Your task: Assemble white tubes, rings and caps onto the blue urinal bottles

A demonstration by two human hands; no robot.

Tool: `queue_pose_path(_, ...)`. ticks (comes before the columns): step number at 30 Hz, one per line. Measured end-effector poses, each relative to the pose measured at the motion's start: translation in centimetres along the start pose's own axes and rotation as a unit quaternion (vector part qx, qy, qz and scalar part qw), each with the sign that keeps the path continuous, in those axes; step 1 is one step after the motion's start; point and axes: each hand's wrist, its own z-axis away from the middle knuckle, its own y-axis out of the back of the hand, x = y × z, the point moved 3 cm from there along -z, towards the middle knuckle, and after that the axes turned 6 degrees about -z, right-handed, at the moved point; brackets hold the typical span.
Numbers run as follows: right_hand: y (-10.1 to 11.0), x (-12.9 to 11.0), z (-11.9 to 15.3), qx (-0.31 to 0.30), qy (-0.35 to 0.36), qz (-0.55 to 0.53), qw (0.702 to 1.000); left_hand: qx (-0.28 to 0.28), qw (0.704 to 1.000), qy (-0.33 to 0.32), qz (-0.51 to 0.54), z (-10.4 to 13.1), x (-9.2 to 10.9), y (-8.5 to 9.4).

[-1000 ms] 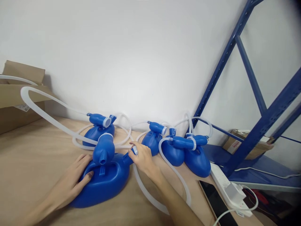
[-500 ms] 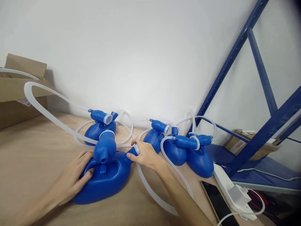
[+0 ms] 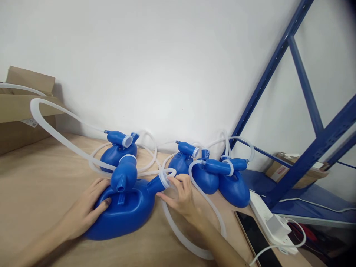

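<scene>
A blue plastic urinal bottle (image 3: 119, 220) lies on its side in front of me. My left hand (image 3: 89, 205) grips its left end, thumb on the near side and fingers over the top. On top of the bottle rests a blue funnel-shaped mouthpiece (image 3: 124, 174). The neck points up to the right and bears a white ring cap (image 3: 164, 178) with a translucent tube (image 3: 178, 224) near it. My right hand (image 3: 178, 196) is beside this cap, thumb and fingers parted around its right side; whether a fingertip touches the rim is hard to tell.
Several more blue urinal bottles (image 3: 235, 189) with tubes stand along the wall. A cardboard box (image 3: 27, 107) is at the left. On the right are a phone (image 3: 254, 237), a white power strip (image 3: 261, 207) and a blue metal rack (image 3: 306, 85).
My right hand has loosened from the cap and shifted right and down, its fingers spreading and the white ring coming into sight. My left hand stays on the bottle.
</scene>
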Motion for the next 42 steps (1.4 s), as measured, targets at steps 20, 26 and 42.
queue_pose_path(20,-2.7,-0.2,1.2,-0.019,-0.062,-0.18,0.982,-0.036,0.999,0.02,-0.014,0.0,-0.9,0.0)
queue_pose_path(26,-1.6,-0.3,0.0,-0.063,-0.101,-0.21,0.971,-0.026,0.999,0.032,-0.024,0.1,-0.9,-0.1)
queue_pose_path(42,1.9,2.5,-4.1,-0.233,0.176,0.017,0.956,-0.032,0.999,0.024,0.004,0.0,-0.5,0.3)
